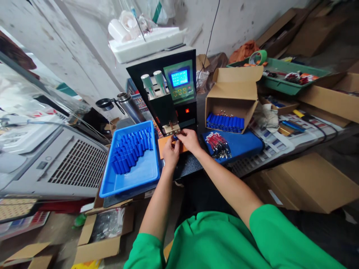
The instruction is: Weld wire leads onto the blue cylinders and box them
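At the foot of a spot welder [168, 112], my two hands work close together under its copper electrodes [171, 127]. My left hand [170, 152] is closed on a blue battery cell [175, 138], mostly hidden by the fingers. My right hand [189, 140] meets it from the other side with thumb and fingers pinched; what is between them is too small to make out. An orange pad [162, 144] lies beneath the hands. Left of them, a blue tray [108, 186] holds many upright blue battery cells [131, 147].
To the right, an open cardboard box [234, 89] holds stacked blue cells, with red and black wire leads [217, 144] in front. A steel flask [130, 106] stands behind the tray. A green crate [297, 86] sits at back right; a foam lid [146, 43] tops the welder.
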The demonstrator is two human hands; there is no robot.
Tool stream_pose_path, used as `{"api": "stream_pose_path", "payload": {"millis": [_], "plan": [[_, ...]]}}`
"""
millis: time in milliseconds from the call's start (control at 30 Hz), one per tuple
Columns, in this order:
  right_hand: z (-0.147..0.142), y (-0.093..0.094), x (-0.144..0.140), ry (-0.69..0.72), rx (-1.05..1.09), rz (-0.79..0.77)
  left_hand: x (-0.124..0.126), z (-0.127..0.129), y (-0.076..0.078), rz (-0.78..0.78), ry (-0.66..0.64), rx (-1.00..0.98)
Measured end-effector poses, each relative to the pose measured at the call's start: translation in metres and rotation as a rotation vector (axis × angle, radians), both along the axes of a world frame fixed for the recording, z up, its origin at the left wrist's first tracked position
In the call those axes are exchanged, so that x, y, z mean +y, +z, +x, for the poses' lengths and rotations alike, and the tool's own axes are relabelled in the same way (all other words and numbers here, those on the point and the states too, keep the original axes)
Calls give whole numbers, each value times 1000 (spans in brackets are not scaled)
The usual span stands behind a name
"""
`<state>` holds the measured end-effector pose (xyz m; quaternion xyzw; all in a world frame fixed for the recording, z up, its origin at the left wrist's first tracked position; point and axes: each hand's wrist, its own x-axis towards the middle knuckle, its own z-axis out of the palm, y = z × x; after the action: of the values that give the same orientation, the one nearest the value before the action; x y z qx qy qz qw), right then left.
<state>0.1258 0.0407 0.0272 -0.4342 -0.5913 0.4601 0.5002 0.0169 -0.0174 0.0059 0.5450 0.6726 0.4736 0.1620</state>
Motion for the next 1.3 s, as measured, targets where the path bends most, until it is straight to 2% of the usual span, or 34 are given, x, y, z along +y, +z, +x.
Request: {"api": "stream_pose_path", "payload": {"millis": [400,700,967,1133,1233,1300], "plan": [[0,3,-2,-6,4,20,-2,1,3,-13,-9,28],[-2,-8,-2,11,32,-16,-2,2,3,-33,5,21],[7,-8,-9,50,-47,-4,-2,2,8,-107,18,79],[25,-1,-23,-36,-228,158,-3,3,11,-101,15,79],[34,7,-31,-138,-412,385,-5,3,10,-68,-3,104],[38,12,-34,-147,-525,531,-6,1,8,-52,-41,109]]}}
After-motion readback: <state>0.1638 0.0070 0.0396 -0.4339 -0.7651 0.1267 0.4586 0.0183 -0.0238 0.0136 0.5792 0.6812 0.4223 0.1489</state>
